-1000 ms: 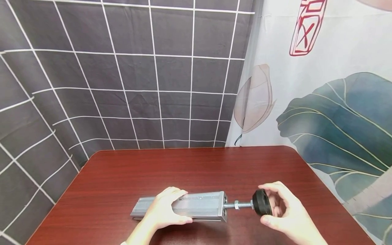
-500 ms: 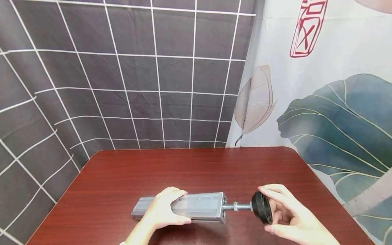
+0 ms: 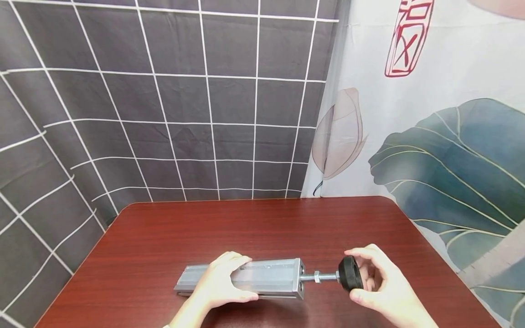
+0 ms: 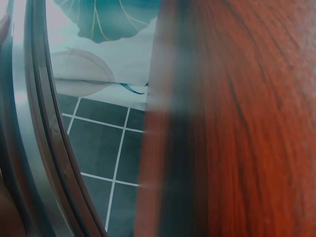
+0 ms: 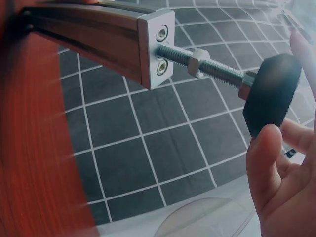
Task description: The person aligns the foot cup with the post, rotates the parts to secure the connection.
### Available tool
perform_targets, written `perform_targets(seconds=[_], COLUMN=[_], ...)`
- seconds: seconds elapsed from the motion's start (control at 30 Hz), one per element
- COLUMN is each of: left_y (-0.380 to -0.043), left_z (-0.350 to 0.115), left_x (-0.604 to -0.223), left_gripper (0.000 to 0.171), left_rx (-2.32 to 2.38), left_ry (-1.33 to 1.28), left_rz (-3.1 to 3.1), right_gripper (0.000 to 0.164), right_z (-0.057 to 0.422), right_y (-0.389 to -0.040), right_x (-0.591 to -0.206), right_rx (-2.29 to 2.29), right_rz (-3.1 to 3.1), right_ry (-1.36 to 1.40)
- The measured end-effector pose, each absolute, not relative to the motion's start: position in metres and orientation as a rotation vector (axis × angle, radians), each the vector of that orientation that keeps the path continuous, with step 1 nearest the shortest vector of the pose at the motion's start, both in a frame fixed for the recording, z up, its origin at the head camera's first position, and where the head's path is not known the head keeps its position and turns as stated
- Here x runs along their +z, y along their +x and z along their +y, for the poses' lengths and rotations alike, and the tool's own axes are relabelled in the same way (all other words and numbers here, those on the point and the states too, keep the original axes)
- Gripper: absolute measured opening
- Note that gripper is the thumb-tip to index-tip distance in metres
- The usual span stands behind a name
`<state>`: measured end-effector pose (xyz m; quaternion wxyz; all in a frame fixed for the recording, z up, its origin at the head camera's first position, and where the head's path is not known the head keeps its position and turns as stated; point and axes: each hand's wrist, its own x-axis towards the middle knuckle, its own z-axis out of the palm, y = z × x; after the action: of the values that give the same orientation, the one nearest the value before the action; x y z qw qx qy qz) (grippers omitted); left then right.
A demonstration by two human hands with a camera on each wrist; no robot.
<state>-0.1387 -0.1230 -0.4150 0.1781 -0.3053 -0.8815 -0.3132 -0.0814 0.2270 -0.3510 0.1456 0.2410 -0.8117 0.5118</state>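
A silver aluminium profile (image 3: 275,273) lies sideways low over the table, with my left hand (image 3: 219,284) gripping it around the middle, thumb on the near side. Out of its right end plate (image 5: 160,49), which has two visible screws, runs a threaded rod (image 3: 328,276) carrying a hex nut (image 5: 198,62). A black round levelling foot (image 3: 349,273) sits on the rod's outer end. My right hand (image 3: 385,287) pinches the foot's rim between the thumb below and fingers above. In the left wrist view only the profile's (image 4: 47,128) grooved side shows along the left edge.
The reddish-brown wooden table (image 3: 262,228) extends behind the hands to a rounded far edge. A dark grey cloth with white grid lines (image 3: 184,100) hangs behind and at left. On the right hangs a white curtain (image 3: 369,54) with leaf and flower prints.
Half a second ago the foot was tilted with its underside more in view and the right hand lower; now both are back near their earlier pose. The left hand keeps its grip.
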Motion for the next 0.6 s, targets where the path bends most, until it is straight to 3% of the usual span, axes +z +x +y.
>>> perform_targets(seconds=[0.27,0.6], left_y=[-0.1392,-0.1416], left_z=[-0.1231,-0.126], left_x=[-0.4159,-0.4186], left_gripper=[0.062,0.066], left_rx=[-0.899,-0.902], left_ry=[-0.857,-0.882], left_rz=[-2.485,-2.439], right_gripper=[0.067,0.088], right_z=[0.2253,0.2335], right_y=[-0.0831,-0.0868], right_x=[-0.3517,-0.3438], right_rx=[1.75,1.791], right_rz=[-2.235,-2.18], right_ry=[0.831,1.301])
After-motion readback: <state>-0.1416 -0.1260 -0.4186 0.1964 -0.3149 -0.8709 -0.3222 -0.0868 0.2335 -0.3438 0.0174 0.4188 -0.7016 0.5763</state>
